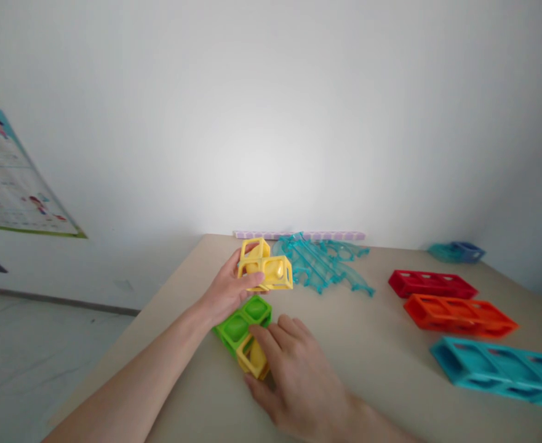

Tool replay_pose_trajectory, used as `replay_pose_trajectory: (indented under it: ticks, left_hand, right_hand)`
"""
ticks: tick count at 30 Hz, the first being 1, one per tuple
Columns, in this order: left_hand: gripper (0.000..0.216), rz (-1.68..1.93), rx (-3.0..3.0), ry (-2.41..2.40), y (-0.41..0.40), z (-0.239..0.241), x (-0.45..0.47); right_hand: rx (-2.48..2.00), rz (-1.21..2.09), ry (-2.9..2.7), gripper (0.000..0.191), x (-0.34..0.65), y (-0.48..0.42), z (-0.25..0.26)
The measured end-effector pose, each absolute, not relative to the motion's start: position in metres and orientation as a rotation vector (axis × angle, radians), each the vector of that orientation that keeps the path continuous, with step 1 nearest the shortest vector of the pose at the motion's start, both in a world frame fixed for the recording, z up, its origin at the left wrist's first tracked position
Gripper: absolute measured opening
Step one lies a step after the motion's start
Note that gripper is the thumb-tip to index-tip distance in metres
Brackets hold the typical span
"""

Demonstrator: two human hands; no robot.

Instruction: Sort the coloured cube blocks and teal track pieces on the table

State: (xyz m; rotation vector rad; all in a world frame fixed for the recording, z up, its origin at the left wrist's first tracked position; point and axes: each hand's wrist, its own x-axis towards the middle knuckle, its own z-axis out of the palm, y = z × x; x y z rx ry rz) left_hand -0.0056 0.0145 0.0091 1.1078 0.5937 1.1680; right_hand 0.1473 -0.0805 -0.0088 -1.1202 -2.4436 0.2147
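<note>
My left hand (227, 286) is closed around a yellow piece of joined hollow cubes (275, 272), held up above the table. Below it, a green piece of hollow cubes (236, 328) rests on the tabletop. A yellow hollow cube (251, 357) sits against the near end of the green piece. The thumb and forefinger of my right hand (293, 369) are on this yellow cube, gripping it from the right. My right hand hides part of that cube, so I cannot tell whether it is joined to the green piece.
On the table (358, 369), red (432, 284), orange (459, 315) and turquoise (501, 369) hollow-cube bars lie to the right. Translucent teal plastic pieces (321, 261) lie behind my hands. A purple-patterned strip (344, 235) runs along the wall. A blue block (467, 251) stands at the far right corner.
</note>
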Motion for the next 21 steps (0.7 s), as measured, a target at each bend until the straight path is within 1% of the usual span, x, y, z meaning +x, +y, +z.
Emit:
replay_pose_trajectory:
  ticks: [4, 10, 16, 21]
  left_hand:
    - [0.068, 1.16, 1.132, 0.635, 0.0127, 0.0097, -0.0057]
    - [0.071, 1.182, 1.145, 0.673, 0.014, 0.0099, -0.0065]
    - [0.071, 1.229, 1.327, 0.772, 0.0151, 0.0082, -0.007]
    - [0.065, 1.231, 1.592, 0.854, 0.0072, 0.0116, -0.0062]
  right_hand:
    - [-1.104, 0.31, -2.354, 0.036, 0.1489, -0.0779, -0.0115]
    - [-1.095, 0.363, -2.256, 0.033, 0.1508, -0.0738, -0.0132]
    - [-1.092, 0.374, -2.288, 0.029, 0.1511, -0.072, -0.0078]
    - [-1.106, 0.346, -2.255, 0.032, 0.1479, -0.0745, -0.0094]
